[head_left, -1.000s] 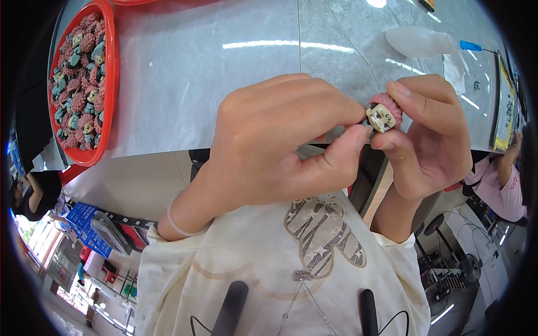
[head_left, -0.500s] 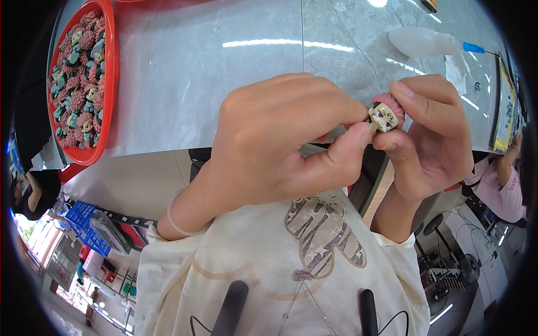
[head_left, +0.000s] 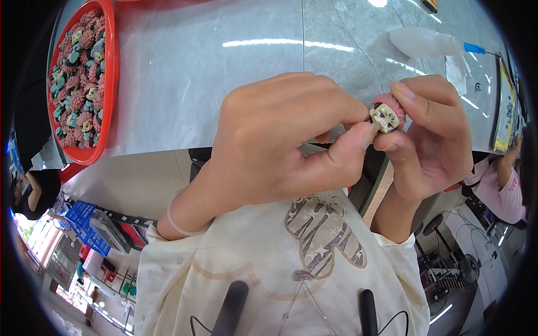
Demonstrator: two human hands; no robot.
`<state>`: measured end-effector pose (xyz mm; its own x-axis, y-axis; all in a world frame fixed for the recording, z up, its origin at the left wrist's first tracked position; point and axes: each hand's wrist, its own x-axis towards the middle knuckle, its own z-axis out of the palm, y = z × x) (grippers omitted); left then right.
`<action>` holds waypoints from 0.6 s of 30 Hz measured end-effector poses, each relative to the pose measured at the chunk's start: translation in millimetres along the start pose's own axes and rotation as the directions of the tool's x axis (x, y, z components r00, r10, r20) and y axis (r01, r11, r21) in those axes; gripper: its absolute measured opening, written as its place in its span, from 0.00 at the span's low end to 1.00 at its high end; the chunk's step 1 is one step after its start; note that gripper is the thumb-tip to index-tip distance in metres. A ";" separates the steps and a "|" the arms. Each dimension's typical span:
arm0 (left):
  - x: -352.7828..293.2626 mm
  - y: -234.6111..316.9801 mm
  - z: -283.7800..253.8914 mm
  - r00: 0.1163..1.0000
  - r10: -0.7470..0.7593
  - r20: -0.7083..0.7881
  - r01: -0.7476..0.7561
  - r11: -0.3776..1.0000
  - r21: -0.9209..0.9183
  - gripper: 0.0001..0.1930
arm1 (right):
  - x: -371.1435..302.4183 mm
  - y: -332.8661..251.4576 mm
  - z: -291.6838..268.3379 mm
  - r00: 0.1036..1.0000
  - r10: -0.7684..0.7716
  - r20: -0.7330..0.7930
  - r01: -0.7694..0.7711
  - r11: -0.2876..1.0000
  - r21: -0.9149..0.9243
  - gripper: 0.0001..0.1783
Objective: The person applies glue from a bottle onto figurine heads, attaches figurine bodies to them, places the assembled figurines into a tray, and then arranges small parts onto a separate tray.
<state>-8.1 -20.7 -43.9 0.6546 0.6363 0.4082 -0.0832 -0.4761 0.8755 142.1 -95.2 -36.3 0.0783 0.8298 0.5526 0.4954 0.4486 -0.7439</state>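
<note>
A small toy figure head point(head_left: 388, 116) with pink ridged hair and a cream face is held in front of me, over the table's near edge. My right hand point(head_left: 434, 134) grips it from the right between thumb and fingertips. From the left, my left hand point(head_left: 283, 137) pinches with thumb and index finger at the head's left side. Those fingertips cover what they hold; a bit of something dark shows there. The face is turned toward me, slightly tilted.
A red tray point(head_left: 114, 84) heaped with similar pink, teal and black figure parts stands on the grey table point(head_left: 185, 89) at left. Far right lie a white squeeze bottle point(head_left: 420, 43) with a blue needle tip and a yellow-edged packet point(head_left: 504, 112). Other people sit at both sides.
The figure head has turned and shifted very slightly between my fingers. Both hands stay in nearly the same place.
</note>
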 end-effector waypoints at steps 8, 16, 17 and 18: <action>0.1 -1.3 -0.7 1.000 0.010 0.009 -0.010 1.000 0.003 0.05 | 0.1 -0.1 0.5 1.000 0.017 -0.010 -0.017 1.000 0.011 0.21; 1.5 -1.5 -2.8 0.997 -0.004 0.071 0.011 0.994 -0.107 0.06 | 0.6 1.6 -0.8 1.000 -0.022 0.007 0.022 0.999 0.043 0.20; 2.4 -0.8 -3.3 0.992 -0.039 0.121 0.058 0.985 -0.163 0.07 | 0.0 2.2 -1.8 1.000 -0.020 0.007 0.020 0.999 0.041 0.20; 1.8 -1.2 -3.1 0.992 -0.040 0.118 0.058 0.985 -0.160 0.07 | 0.2 2.4 -2.2 1.000 -0.021 0.013 0.020 0.997 0.075 0.20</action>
<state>-9.1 -17.0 -43.5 0.7416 0.5784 0.3397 -0.1638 -0.3349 0.9279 145.2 -94.7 -37.2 0.0570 0.8245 0.5630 0.4301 0.4886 -0.7591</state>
